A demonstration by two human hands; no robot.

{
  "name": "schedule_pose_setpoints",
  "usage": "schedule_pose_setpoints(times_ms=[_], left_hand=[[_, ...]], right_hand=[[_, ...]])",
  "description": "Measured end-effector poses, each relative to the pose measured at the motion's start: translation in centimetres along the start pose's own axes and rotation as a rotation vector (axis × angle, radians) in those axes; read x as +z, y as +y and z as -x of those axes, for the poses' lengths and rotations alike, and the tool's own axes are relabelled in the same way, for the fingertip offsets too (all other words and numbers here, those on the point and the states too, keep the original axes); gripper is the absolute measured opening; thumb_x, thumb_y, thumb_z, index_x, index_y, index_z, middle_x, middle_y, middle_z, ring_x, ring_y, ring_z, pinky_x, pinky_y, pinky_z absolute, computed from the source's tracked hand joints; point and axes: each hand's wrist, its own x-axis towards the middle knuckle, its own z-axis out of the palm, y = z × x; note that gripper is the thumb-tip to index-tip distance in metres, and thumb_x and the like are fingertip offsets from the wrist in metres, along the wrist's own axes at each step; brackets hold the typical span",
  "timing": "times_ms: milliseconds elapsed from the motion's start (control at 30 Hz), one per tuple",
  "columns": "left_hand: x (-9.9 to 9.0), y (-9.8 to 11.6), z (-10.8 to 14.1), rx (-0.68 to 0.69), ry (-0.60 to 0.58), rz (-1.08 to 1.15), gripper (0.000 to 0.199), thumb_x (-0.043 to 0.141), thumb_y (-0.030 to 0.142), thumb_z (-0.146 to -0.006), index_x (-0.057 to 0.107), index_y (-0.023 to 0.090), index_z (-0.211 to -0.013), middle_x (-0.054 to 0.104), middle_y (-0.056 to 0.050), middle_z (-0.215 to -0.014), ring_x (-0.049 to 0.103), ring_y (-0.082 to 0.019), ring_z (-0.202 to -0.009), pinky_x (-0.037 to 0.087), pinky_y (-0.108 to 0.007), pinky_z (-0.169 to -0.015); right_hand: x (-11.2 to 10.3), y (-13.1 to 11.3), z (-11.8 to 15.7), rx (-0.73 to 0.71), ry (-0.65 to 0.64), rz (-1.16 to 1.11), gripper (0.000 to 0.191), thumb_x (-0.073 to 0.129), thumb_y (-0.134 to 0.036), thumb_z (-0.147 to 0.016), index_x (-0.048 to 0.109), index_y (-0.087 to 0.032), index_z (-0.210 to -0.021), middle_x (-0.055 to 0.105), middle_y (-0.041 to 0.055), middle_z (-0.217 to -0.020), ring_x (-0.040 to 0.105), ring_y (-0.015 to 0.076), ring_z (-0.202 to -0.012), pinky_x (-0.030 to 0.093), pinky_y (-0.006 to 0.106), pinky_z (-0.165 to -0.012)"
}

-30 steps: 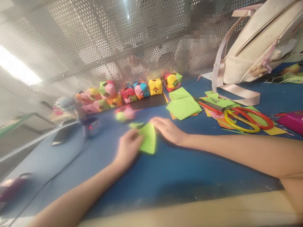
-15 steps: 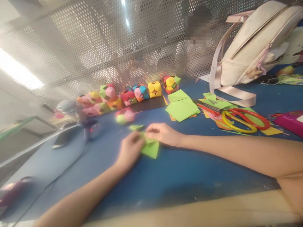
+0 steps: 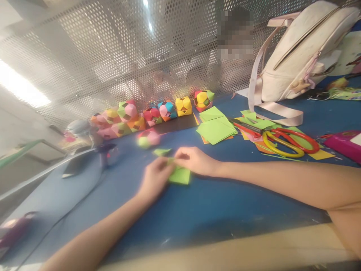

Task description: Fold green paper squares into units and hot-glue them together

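Between my two hands is a green sheet of paper (image 3: 180, 175), its lower part showing below the fingers. My left hand (image 3: 157, 174) is closed on its left side, fingertips pressed together. From the right, my right hand (image 3: 194, 161) pinches the upper edge with thumb and forefinger. The fingertips of both hands nearly meet, and blur hides the fold there. Just beyond them lies a small folded green piece (image 3: 162, 152). Farther back sits a blurred pink and green folded-paper ball (image 3: 148, 138).
Several coloured paper balls (image 3: 152, 116) line the perforated metal screen (image 3: 113, 49). To the right are stacked green sheets (image 3: 216, 130), scissors with yellow and red handles (image 3: 284, 145) over paper scraps, and a cream backpack (image 3: 299, 52). A glue gun (image 3: 104, 150) with its cord stands left. Someone is behind the screen.
The green sheet's visible lower part has turned slightly and looks shorter, its bottom edge now more level. Both hands keep their hold with only a slight shift.
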Motion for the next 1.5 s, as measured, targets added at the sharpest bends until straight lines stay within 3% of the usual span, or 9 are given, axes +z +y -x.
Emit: schedule_pose_setpoints(times_ms=[400,567,1067,1233,1500], left_hand=[[0.0,0.1,0.0,0.001,0.023,0.017,0.023,0.065,0.037,-0.072,0.064,0.015,-0.075,0.064,-0.002,-0.07,0.055,-0.013,-0.063,0.041,-0.022,-0.057],[-0.1,-0.4,-0.2,-0.001,0.07,0.088,0.021,0.064,0.034,-0.071,0.065,0.015,-0.079,0.066,-0.003,-0.073,0.058,-0.014,-0.066,0.044,-0.024,-0.06],[0.0,0.0,-0.1,-0.046,0.015,0.085,0.027,0.065,0.04,-0.071,0.068,0.015,-0.08,0.069,-0.005,-0.077,0.061,-0.017,-0.069,0.047,-0.026,-0.062],[0.0,0.0,0.1,0.015,-0.03,-0.018,0.026,0.062,0.041,-0.076,0.068,0.016,-0.082,0.069,-0.003,-0.076,0.058,-0.014,-0.069,0.045,-0.023,-0.062],[0.3,0.6,0.6,0.101,-0.051,-0.147,0.023,0.058,0.035,-0.079,0.069,0.016,-0.084,0.069,-0.002,-0.079,0.059,-0.014,-0.071,0.044,-0.022,-0.061]], right_hand=[[-0.1,-0.4,0.3,-0.006,-0.006,-0.04,0.017,0.057,-0.032,-0.078,0.058,-0.015,-0.075,0.06,0.0,-0.07,0.054,0.0122,-0.065,0.043,0.025,-0.063],[0.0,-0.1,0.3,-0.023,0.057,0.053,0.014,0.054,-0.025,-0.08,0.06,-0.015,-0.072,0.062,0.0011,-0.07,0.055,0.0124,-0.066,0.043,0.024,-0.063],[-0.1,-0.3,0.5,-0.011,0.068,0.02,0.014,0.06,-0.026,-0.077,0.062,-0.015,-0.069,0.064,0.002,-0.069,0.056,0.013,-0.066,0.045,0.024,-0.061],[0.0,-0.1,0.4,-0.165,0.093,0.049,0.013,0.062,-0.027,-0.077,0.064,-0.016,-0.083,0.062,0.0029,-0.083,0.056,0.013,-0.073,0.046,0.025,-0.066],[0.1,0.1,0.7,-0.37,0.084,0.116,0.012,0.055,-0.023,-0.084,0.06,-0.017,-0.075,0.058,0.0026,-0.077,0.056,0.0137,-0.075,0.045,0.026,-0.071]])
